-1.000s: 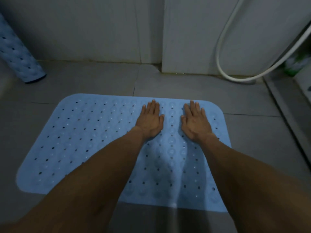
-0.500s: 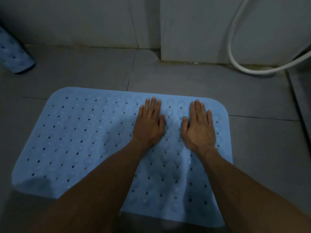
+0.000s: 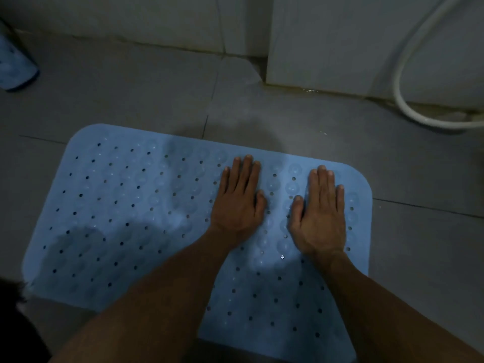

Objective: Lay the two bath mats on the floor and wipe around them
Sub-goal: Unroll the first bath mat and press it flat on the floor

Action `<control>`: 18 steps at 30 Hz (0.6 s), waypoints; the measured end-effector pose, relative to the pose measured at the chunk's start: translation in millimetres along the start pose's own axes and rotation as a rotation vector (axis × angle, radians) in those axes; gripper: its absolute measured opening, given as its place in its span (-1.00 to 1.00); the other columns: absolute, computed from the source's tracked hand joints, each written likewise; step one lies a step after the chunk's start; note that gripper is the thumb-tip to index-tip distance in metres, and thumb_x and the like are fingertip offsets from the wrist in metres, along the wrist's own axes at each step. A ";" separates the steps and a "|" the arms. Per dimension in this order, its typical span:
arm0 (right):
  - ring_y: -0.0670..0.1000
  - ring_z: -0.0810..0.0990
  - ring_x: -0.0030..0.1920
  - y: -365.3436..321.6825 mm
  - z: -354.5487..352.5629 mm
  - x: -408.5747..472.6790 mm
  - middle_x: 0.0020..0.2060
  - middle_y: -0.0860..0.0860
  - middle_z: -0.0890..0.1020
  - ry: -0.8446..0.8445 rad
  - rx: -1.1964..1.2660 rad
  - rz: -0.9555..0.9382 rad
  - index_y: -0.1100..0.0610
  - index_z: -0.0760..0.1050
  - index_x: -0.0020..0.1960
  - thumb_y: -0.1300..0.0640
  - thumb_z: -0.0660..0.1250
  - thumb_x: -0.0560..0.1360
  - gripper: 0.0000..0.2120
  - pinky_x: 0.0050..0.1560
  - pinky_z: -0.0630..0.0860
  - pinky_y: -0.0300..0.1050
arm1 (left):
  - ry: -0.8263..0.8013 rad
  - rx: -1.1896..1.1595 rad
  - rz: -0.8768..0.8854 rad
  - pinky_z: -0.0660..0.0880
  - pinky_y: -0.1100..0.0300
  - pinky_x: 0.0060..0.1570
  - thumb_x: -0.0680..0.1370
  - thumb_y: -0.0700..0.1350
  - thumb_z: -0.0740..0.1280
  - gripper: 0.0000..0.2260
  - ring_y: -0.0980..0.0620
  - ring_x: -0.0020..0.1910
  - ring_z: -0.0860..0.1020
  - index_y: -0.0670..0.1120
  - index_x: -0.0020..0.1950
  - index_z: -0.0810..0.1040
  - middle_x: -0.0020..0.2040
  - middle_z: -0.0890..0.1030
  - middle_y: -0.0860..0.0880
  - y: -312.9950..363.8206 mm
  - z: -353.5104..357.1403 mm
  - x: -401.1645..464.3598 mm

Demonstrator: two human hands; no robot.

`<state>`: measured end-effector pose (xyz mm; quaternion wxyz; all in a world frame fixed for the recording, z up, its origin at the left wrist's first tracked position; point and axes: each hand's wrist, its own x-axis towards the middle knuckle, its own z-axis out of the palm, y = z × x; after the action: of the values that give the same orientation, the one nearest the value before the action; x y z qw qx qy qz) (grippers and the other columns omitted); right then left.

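One blue mat (image 3: 136, 218) lies spread on the floor (image 3: 288, 121), and both hands are flat on its right half: the left hand (image 3: 237, 205) and the right hand (image 3: 318, 216) side by side, apart, palms down, fingers straight and close together, gripping nothing, just pressing the mat to the tiles. I'd say the first mat is as good as laid, with only the pressing-down being finished. The second mat (image 3: 15, 66) looks to be the rolled blue thing standing at the far left by the wall, well apart from the first and not yet unrolled. No cloth is in sight, so the wiping appears not to have started. A white hose (image 3: 400, 95) loops on the floor at the right.
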<state>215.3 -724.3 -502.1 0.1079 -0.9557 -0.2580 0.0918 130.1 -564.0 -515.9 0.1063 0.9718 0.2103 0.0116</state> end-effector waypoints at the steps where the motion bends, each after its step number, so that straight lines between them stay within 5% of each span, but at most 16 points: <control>1: 0.00 -0.20 0.62 0.4 0.1 0.0 0.63 0.07 -0.07 -0.006 -0.007 -0.001 0.17 -0.12 0.64 -0.08 -0.09 0.65 -0.36 0.61 -0.16 0.07 | -0.007 -0.004 -0.001 -0.04 -0.09 0.54 0.63 0.03 -0.01 -0.45 -0.07 0.58 -0.10 -0.13 0.59 0.02 0.60 0.00 -0.11 0.1 -0.5 0.1; 18: 0.02 -0.11 0.63 4.5 7.9 -2.1 0.63 0.09 0.01 0.070 -0.046 -0.031 0.17 -0.07 0.64 -0.07 -0.06 0.66 -0.38 0.60 -0.17 0.07 | -0.025 0.002 0.005 -0.06 -0.08 0.53 0.62 0.02 0.00 -0.43 -0.10 0.58 -0.07 -0.17 0.59 0.00 0.60 0.00 -0.14 2.8 -3.8 -3.5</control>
<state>213.8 -727.9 -510.6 0.0962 -0.9564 -0.2710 0.0504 127.8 -567.1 -511.6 0.1081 0.9724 0.2067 -0.0004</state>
